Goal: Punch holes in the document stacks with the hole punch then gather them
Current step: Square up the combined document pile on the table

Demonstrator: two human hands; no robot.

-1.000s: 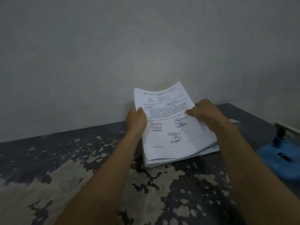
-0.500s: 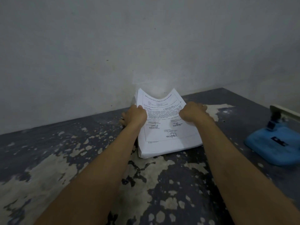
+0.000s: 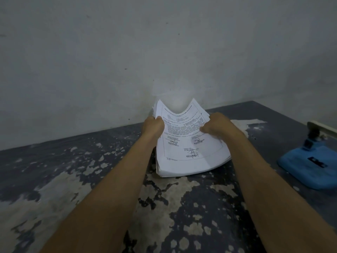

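A thick stack of printed white documents with signatures near its lower part sits at the back of the table, close to the wall. My left hand grips its left edge and my right hand grips its right edge. The far part of the stack bows down in the middle between my hands, and its near end rests on the table. A blue hole punch stands at the right, well apart from the stack and from both hands.
The table has a dark top with worn, pale patches of flaked paint. A plain grey wall rises right behind the stack. The table's right edge runs just past the hole punch.
The stack came down from a raised, flatter hold toward the table near the wall. My hands have pushed its sides inward, so the top sheets now curve.
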